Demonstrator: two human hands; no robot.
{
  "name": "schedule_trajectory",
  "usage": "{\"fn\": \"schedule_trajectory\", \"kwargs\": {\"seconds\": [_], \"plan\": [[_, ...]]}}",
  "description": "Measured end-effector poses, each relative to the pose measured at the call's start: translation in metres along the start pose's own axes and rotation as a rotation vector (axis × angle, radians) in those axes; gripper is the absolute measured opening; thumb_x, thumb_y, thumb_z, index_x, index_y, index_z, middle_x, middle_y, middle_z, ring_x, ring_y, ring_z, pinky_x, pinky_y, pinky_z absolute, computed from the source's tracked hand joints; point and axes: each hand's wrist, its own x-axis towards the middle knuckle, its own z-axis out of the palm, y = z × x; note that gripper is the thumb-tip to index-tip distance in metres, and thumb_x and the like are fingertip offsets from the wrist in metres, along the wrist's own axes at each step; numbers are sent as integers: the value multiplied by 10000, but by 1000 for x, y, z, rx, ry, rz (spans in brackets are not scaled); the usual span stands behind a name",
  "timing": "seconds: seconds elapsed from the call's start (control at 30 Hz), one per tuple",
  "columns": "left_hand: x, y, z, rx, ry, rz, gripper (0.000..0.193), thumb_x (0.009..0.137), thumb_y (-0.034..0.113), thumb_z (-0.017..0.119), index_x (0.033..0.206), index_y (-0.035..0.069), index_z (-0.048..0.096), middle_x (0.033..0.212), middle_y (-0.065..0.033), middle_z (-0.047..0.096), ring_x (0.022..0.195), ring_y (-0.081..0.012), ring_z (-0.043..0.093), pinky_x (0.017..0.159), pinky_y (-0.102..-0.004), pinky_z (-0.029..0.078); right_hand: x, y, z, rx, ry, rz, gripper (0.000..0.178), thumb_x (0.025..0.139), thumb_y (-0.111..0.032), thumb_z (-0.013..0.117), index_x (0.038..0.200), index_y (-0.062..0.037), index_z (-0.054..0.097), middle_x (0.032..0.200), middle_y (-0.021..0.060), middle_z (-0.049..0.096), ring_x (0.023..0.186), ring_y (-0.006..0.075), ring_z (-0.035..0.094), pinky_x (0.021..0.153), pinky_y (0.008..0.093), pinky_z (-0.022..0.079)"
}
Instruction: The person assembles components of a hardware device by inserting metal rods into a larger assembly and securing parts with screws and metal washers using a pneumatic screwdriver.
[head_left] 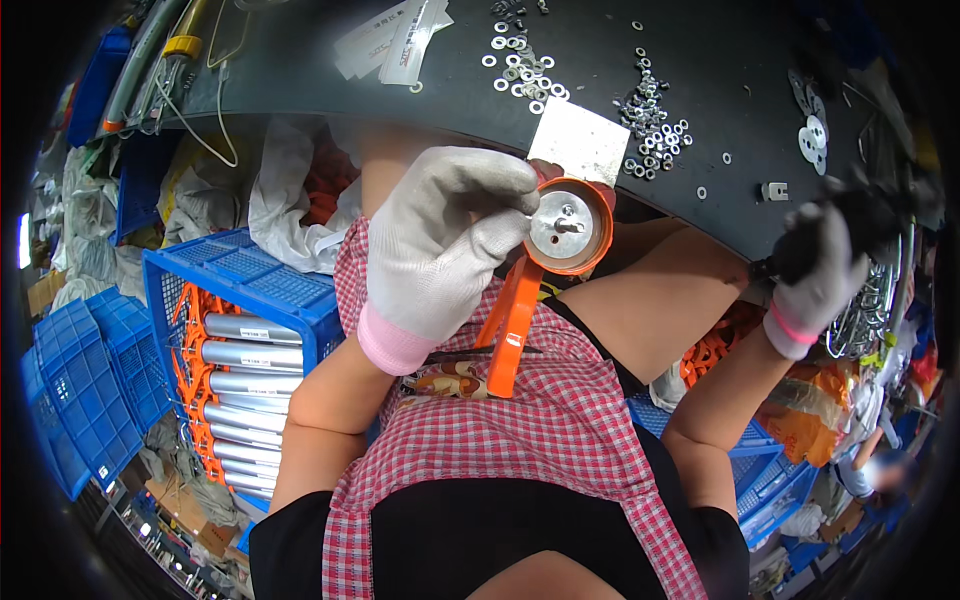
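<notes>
1. Cluttered workshop, stacked blue plastic crates [75,385] far left; nearer in, open blue mesh crate [230,258] with a column of silver tubes with orange end fittings [255,385], finished or waiting, can't tell
2. Black workbench surface [290,80] runs across the top, loose white printed slips [410,40] on it
3. Left hand [430,240], grey-white glove with pink cuff: fingers curled, thumb and forefinger close together at the left rim of the cup; can't tell if they pinch a small part or just steady it
4. Workpiece is over the lap at the bench's front edge: orange round cup [604,235], mouth up, silver metal disc [545,240] seated inside with a small upright metal fitting [569,226]; flat orange strip [513,335] hangs below
5. Progress, my read: disc is in, assembly looks partway; whether the fitting is fastened can't be told
6. Scattered silver flat washers [520,72] behind the cup, bare white square plate [580,140] just behind its rim, pile of small silver nuts [655,115] right of that; all this stock is loose, so more fitting work likely left
7. Right hand [815,295], matching glove, well apart from the cup: fingers look wrapped round a dark blurred tool [865,215], type unclear
</notes>
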Motion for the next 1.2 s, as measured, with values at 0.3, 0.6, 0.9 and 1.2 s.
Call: {"fn": "schedule_trajectory", "kwargs": {"seconds": [0.3, 0.6, 0.9, 1.2], "plan": [[10, 24, 34, -768, -58, -299, 421, 889, -35, 520, 1272, 83, 393, 1065, -116, 543, 875, -206, 602, 729, -282, 539, -15, -65, 44, 1374, -335, 19, 371, 664, -126, 650, 992, -30, 505, 829, -2, 527, 710, 75, 542, 709, 254, 434], [5, 26, 35, -968, -144, -374, 319, 918, -18, 466, 1216, 86, 419, 1070, -83, 526, 973, -193, 569, 824, -294, 582, -28, -76, 57, 1134, -321, -212, 297, 680, -91, 638, 956, -70, 531, 802, -29, 540, 639, 31, 565, 661, 207, 441], [2, 15, 32, -905, -129, -222, 291, 911, -27, 479, 1181, 67, 427, 1067, -92, 575, 1023, -226, 567, 812, -299, 583, -33, -81, 55, 1053, -395, -250, 272, 683, -115, 655, 924, -106, 530, 808, -46, 538, 634, 26, 558, 667, 222, 416], [0, 4, 43, -608, 35, 130, 245, 848, -26, 604, 1027, -16, 437, 974, -175, 622, 932, -249, 641, 779, -359, 577, -42, -67, 61, 1100, -379, -285, 400, 682, -167, 694, 1018, -92, 491, 847, -41, 521, 654, 31, 563, 694, 235, 417]]}}
